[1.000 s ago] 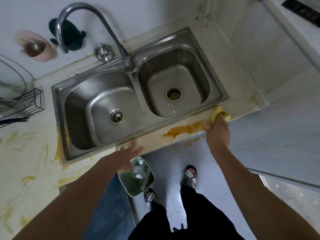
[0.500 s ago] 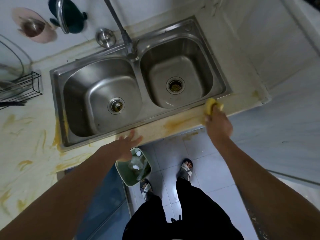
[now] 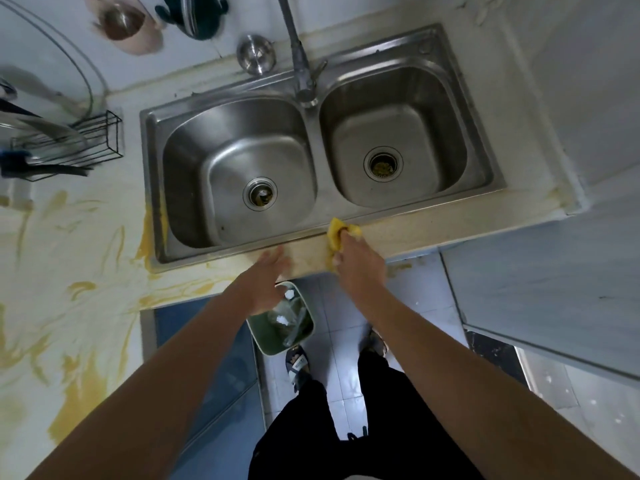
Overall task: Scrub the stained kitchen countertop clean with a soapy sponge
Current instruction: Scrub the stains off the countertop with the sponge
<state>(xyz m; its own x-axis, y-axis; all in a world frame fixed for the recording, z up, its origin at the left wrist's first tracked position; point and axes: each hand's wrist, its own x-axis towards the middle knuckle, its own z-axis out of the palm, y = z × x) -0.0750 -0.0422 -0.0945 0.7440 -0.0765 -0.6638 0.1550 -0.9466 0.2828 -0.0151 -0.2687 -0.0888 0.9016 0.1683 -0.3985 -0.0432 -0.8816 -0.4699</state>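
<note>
My right hand (image 3: pixel 360 263) grips a yellow sponge (image 3: pixel 336 233) and presses it on the narrow front strip of the pale countertop (image 3: pixel 415 233), just below the divider of the steel double sink (image 3: pixel 152 188). My left hand (image 3: pixel 266 275) lies with straight fingers on the counter's front edge, a little left of the sponge. Orange-yellow stains (image 3: pixel 83 375) streak the counter to the left of the sink and along the sink's left rim. The strip right of the sponge looks pale with only faint marks.
A faucet (image 3: pixel 301 67) rises behind the sink. A black wire rack (image 3: pixel 86 143) with utensils stands at the left. A green waste bin (image 3: pixel 280 323) sits on the tiled floor under my left hand. My sandalled feet stand below. A white wall panel (image 3: pixel 554 289) lies to the right.
My right hand has dragged the sponge leftward along the front strip, and the orange-brown stain there has faded away. My left hand has stayed on the counter edge.
</note>
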